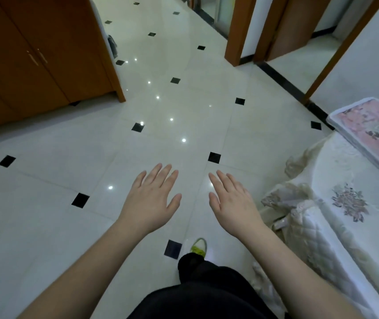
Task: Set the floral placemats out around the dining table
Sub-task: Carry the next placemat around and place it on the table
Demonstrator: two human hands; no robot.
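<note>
Pink and grey blooms on a stack of floral placemats [371, 132], lying flat at the far right end of the cloth-draped counter [335, 171], white borders showing several mats piled edge on edge. Well apart from that stack, out over the pale tiled floor [69, 146]: left hand [153, 199] spread wide, palm down, holding nothing; right hand [232, 201] likewise flat and empty, fingers loosely together, nearer the stack yet not close to it. None laid out yet, judging by the stack intact and the visible stretch of counter bare but for its embroidered cloth. Best done by turning toward the stack, sliding both palms under the short edges and lifting the lot level, so the slick mats do not fan or slip off one another; then peeling one at a time from the top. Worth minding the lace trim bunched at the counter edge below the stack, easy to drag with a sleeve or forearm. No bowl, box or tray to be seen near the stack; only a wooden cabinet [36, 56], doors shut, far across the floor from it, contents hidden.
</note>
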